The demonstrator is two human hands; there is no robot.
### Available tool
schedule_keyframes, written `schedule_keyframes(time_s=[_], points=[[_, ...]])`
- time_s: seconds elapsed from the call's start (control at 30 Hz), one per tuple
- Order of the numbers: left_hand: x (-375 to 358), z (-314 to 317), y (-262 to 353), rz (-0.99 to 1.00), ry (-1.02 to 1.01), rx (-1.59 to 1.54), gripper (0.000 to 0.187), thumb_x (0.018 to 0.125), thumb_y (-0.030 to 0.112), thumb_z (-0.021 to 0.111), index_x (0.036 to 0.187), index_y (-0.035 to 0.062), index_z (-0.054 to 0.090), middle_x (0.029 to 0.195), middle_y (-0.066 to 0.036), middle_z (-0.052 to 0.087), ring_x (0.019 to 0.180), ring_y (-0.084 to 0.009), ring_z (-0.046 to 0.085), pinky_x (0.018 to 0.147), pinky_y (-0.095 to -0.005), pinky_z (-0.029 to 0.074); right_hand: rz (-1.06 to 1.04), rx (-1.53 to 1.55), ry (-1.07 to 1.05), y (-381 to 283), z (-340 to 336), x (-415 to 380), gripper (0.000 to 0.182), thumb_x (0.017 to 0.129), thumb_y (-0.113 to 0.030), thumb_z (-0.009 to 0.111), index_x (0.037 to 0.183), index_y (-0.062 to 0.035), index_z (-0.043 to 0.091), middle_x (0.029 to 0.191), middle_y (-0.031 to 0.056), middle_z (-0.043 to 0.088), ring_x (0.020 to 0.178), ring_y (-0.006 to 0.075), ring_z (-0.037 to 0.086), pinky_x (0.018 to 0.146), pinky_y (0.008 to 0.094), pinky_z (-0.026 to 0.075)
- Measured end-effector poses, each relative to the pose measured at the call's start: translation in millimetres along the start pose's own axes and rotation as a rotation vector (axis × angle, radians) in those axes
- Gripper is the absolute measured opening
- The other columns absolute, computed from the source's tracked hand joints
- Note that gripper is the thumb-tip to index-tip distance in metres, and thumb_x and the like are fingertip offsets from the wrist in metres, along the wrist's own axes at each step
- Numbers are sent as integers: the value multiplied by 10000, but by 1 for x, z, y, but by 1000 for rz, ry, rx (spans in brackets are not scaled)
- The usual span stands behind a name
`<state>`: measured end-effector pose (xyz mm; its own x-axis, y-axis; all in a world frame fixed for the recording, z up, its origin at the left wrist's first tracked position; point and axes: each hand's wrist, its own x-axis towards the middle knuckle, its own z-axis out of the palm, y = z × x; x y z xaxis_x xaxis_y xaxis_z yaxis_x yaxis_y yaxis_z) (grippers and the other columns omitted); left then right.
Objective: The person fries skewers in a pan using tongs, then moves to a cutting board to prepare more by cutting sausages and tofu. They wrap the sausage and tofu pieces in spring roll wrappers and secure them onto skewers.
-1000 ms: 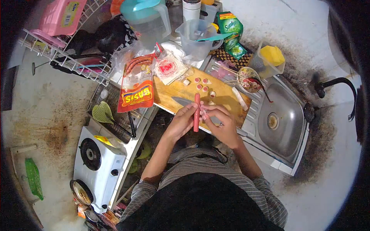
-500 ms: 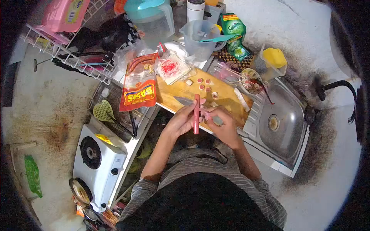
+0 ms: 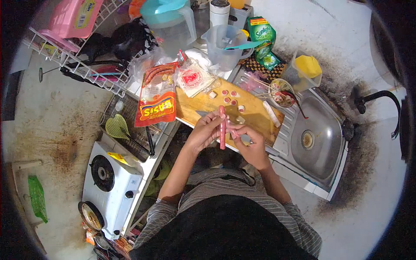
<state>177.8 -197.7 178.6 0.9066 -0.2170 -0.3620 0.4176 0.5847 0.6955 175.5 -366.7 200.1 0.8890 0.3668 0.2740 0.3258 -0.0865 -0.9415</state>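
Note:
My left hand [image 3: 204,133] grips a long reddish sausage [image 3: 222,130], which stands roughly upright in the view in front of the wooden cutting board [image 3: 197,104]. Beside it, the fingertips of my right hand [image 3: 252,146] pinch a thin pinkish strip [image 3: 232,128] at the sausage's side; it looks like casing, though it is small and blurred. Several cut sausage slices [image 3: 226,99] lie on the board, and a long pale strip [image 3: 271,113] lies at its right end. A knife blade [image 3: 202,113] shows partly behind my left hand.
A red sausage packet [image 3: 157,97] and a white printed packet [image 3: 193,79] lie left of the board. To the right are a bowl with skewers [image 3: 282,92] and a steel sink [image 3: 318,130]. A gas stove [image 3: 112,182] stands at lower left; jugs [image 3: 225,45] stand behind.
My right hand has shifted slightly, and the pinkish strip between its fingers and the sausage shows longer. My left fingers have moved a little up the sausage.

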Motion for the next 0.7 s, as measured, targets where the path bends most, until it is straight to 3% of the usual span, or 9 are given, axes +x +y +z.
schedule_keyframes(time_s=[0.2,0.33,0.4,0.5,0.7], points=[[13,-14,-5,-19,-78,-184,220,884,211,509,1042,59,493,863,-26,565,771,-129,580,692,-259,507,-124,-106,-33,-5,1,-3,90,744,66,580,792,18,521,938,152,621,864,208,607,763,300,462],[16,-10,-1,-52,-77,-218,230,884,211,509,1067,72,490,867,-16,556,786,-114,573,728,-274,511,-195,-183,-86,-6,0,-2,159,677,14,622,825,-14,570,914,101,637,835,217,621,727,302,487],[20,-4,1,38,-1,-390,210,870,162,533,1035,37,502,835,-36,555,763,-118,577,766,-319,526,-219,-218,-126,-12,-1,-1,176,672,1,627,841,-21,582,906,89,637,833,207,620,722,301,491],[26,-3,9,84,85,-361,207,875,160,522,1045,43,508,841,-24,548,768,-109,569,784,-328,524,-237,-300,-235,-14,0,-3,201,664,-27,634,861,-33,596,913,63,632,826,198,617,720,301,495],[50,-19,13,140,50,-463,216,872,181,529,1063,79,521,900,-1,549,788,-82,553,724,-265,522,-363,-315,-294,-10,-1,-6,191,656,-52,649,838,-46,595,921,34,621,804,203,611,717,296,495]])
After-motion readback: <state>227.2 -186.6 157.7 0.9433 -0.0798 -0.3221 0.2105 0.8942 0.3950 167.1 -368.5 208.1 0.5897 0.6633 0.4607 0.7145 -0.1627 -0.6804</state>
